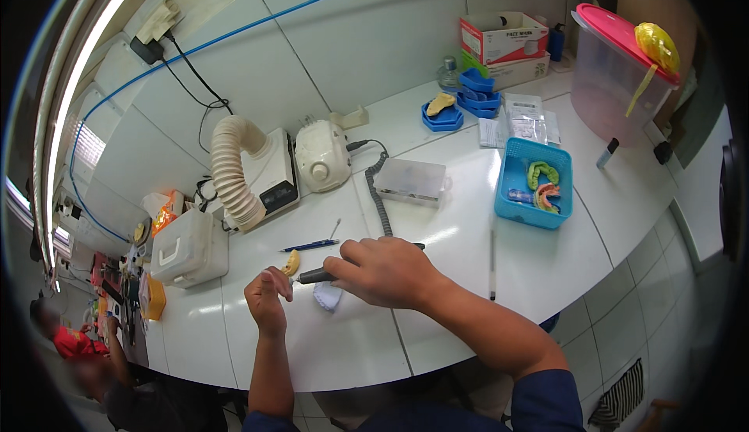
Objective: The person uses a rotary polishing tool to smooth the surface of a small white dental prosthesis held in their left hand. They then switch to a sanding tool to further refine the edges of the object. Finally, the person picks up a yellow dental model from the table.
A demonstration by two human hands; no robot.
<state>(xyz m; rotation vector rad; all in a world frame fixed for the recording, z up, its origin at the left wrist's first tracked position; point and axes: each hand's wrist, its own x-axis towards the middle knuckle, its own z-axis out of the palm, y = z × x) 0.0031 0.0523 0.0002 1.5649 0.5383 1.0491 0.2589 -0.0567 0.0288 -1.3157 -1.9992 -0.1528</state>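
Note:
My right hand (pixel 384 273) is wrapped round a dark rotary handpiece (pixel 317 275), which points left and has a coiled grey cord. My left hand (pixel 268 298) is at the handpiece's tip, with thumb and fingers bent together. Whatever lies between those fingers is too small and hidden to make out. Just beyond the left fingertips is a yellowish dental model (pixel 291 262). A whitish dental cast (pixel 328 296) rests on the table beneath the handpiece. A blue pen (pixel 310 245) and a small thin tool (pixel 335 227) lie farther back.
At the back stand a white control unit (pixel 322 156) and a ribbed suction hose (pixel 234 168). A clear box (pixel 411 181) sits mid-table. To the right are a blue basket (pixel 507 212) with dental models, a long pen (pixel 492 264) and a red-lidded bucket (pixel 612 96). Another person (pixel 74 342) works at far left.

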